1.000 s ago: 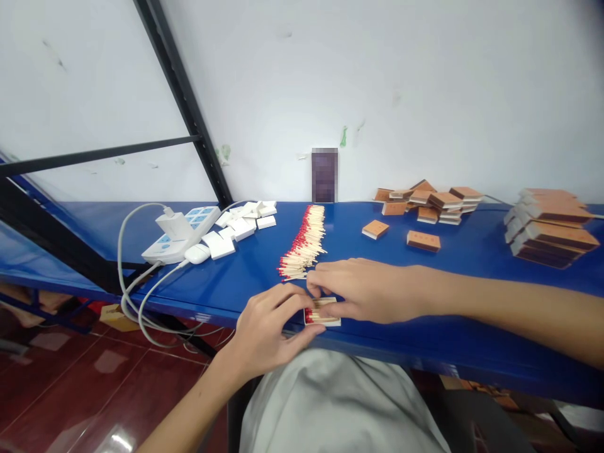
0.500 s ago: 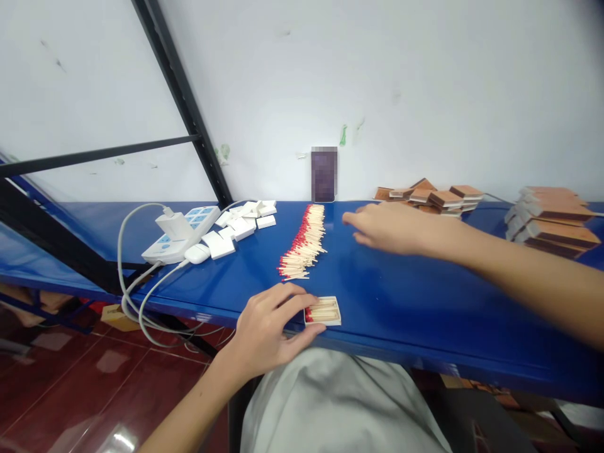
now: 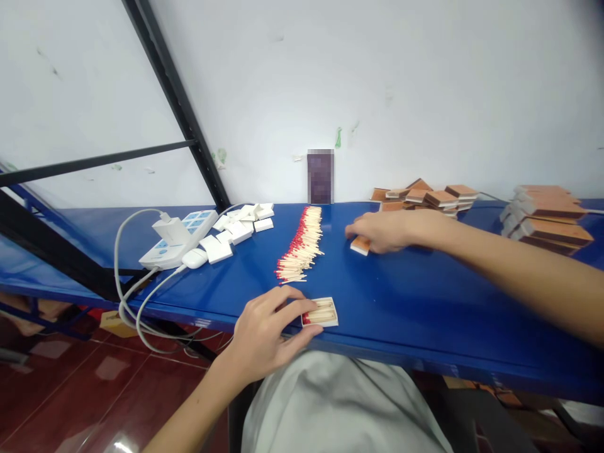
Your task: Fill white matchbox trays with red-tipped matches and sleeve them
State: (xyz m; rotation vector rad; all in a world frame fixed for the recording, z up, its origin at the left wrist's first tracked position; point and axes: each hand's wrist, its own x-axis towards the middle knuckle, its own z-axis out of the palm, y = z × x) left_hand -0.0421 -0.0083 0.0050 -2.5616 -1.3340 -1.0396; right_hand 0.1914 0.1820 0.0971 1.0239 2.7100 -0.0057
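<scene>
My left hand (image 3: 271, 330) grips a small white matchbox tray (image 3: 336, 316) between thumb and fingers at the front edge of the table. Red-tipped matches (image 3: 323, 309) lie inside it, their heads toward the hand. Out to the right, the fingers of my right hand (image 3: 382, 231) are closed on a brown matchbox sleeve (image 3: 361, 244) with a white edge, partly hidden beneath them. Between the hands and the wall, a long row of loose matches (image 3: 304, 242) is spread on the blue table.
White matchbox trays (image 3: 240, 229) are heaped at the left beside a power strip (image 3: 177, 242) with cables. Brown matchbox sleeves (image 3: 441, 198) are piled at the back right, and stacked matchboxes (image 3: 550, 217) stand farther right. A blurred dark rectangle (image 3: 321, 176) leans on the wall.
My right hand, seen with nothing visible in it before, now has a matchbox sleeve in its fingers. My left hand keeps its hold on the tray. The view has shifted slightly.
</scene>
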